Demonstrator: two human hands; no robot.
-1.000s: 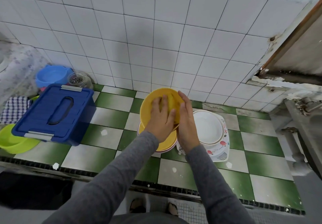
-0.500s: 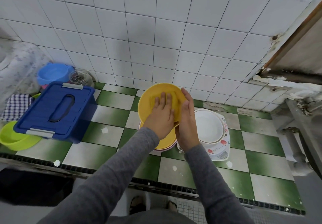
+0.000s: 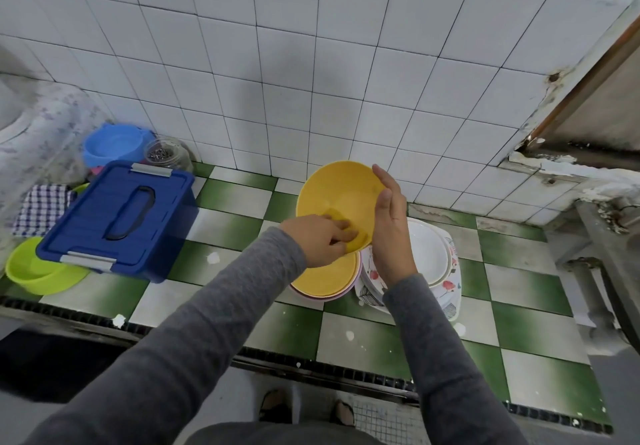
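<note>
Left hand (image 3: pixel 318 240) has dropped from the middle of the yellow plate (image 3: pixel 337 195) to its lower left rim since half a second ago; the right hand (image 3: pixel 391 230) grips as before.

Plate: round, so no long axis to note. It stands tilted on edge in the air, hollow face toward the person, top rim leaning toward the tiled wall (image 3: pixel 311 81). It hangs above the back middle of the counter (image 3: pixel 225 226), over a stack of plates (image 3: pixel 325 278) whose top one is also yellow.

Left hand: fingers curled, pressing a yellow cloth (image 3: pixel 351 236) against the plate's lower rim; wrist comes in from the left, sleeve grey.

Right hand: upright along the plate's right rim, fingers long and pointing up behind it, thumb at the front, pinching the rim.

Edges and room: the plate's lower edge sits just over the stack, close but whether touching cannot be told. White dishes (image 3: pixel 427 254) lie just right of the stack, partly behind the right wrist. Bare checked tiles lie between the stack and the blue box (image 3: pixel 114 219) to the left, well apart. The wall is near the top rim.

Further left: a green bowl (image 3: pixel 34 268) touching the box's front corner, a blue bowl (image 3: pixel 110 143) and a glass jar (image 3: pixel 166 153) behind it, and a checked towel (image 3: pixel 41 205) beside it.
</note>
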